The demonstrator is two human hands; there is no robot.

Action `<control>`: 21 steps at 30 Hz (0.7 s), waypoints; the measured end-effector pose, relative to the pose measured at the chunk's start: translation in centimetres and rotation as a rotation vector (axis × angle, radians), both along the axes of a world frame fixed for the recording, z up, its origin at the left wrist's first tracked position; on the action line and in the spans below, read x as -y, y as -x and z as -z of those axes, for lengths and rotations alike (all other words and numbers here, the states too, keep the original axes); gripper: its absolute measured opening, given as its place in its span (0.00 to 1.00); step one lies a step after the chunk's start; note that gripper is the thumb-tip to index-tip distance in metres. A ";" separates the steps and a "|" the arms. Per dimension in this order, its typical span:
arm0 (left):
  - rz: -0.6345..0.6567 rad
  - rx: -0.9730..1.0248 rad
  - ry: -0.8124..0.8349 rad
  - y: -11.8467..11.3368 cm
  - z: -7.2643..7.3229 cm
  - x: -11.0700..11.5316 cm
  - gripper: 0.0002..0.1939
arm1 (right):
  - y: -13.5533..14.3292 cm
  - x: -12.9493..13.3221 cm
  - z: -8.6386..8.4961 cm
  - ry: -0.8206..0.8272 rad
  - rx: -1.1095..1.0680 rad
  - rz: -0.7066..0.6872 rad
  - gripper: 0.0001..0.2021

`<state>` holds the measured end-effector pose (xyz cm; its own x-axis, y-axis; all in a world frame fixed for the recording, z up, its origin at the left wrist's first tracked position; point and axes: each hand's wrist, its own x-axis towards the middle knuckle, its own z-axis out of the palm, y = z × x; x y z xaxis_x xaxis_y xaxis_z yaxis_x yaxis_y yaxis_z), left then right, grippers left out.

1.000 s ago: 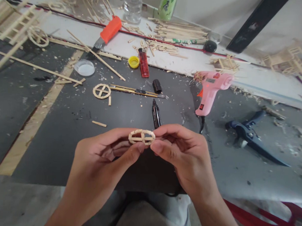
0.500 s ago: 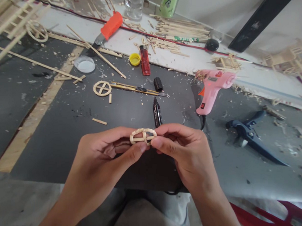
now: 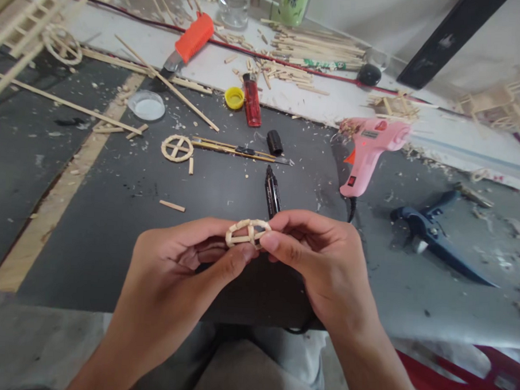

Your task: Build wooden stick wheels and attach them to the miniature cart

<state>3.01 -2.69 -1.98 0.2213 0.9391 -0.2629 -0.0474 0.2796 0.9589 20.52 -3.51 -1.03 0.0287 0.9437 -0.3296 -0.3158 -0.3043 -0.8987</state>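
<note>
Between both hands, above the front part of the dark table, is a small wooden wheel (image 3: pixel 239 239) with crossed spokes, tilted so its rim looks like a flat oval. My left hand (image 3: pixel 188 266) pinches its left and lower side, the thumb along the near rim. My right hand (image 3: pixel 317 261) grips the right end between thumb and forefinger. Parts of the rim are hidden by the fingertips. Just beyond the hands lies an uncapped black marker (image 3: pixel 272 190), its cap (image 3: pixel 275 143) standing apart behind it. A second spoked wheel (image 3: pixel 177 149) rests flat farther left.
A pink glue gun (image 3: pixel 369 154) and blue cutters (image 3: pixel 434 240) lie on the right. Behind are a slim craft knife (image 3: pixel 236 149), a red lighter (image 3: pixel 252 102), a yellow cap (image 3: pixel 234 98) and an orange-handled knife (image 3: pixel 194 38). Wooden sticks (image 3: pixel 318 48) cover the back ledge.
The view has shifted slightly. Both hands keep their hold on the wheel, which has turned very little.
</note>
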 end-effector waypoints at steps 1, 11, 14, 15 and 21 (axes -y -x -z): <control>-0.006 -0.003 -0.010 0.0 0.0 0.0 0.10 | 0.0 0.1 0.0 -0.003 -0.007 0.001 0.08; -0.105 -0.059 -0.091 0.3 0.6 0.0 0.09 | -0.2 0.6 0.4 -0.097 0.085 -0.023 0.11; -0.085 -0.107 -0.130 0.2 0.4 0.0 0.08 | -0.2 0.7 0.2 -0.134 0.201 -0.005 0.09; -0.071 -0.135 -0.147 0.1 0.3 0.0 0.07 | -0.2 0.7 0.0 -0.157 0.274 0.000 0.07; -0.111 -0.486 -0.379 0.4 -1.2 -1.2 0.07 | -1.5 0.3 -2.0 -0.362 0.874 0.022 0.07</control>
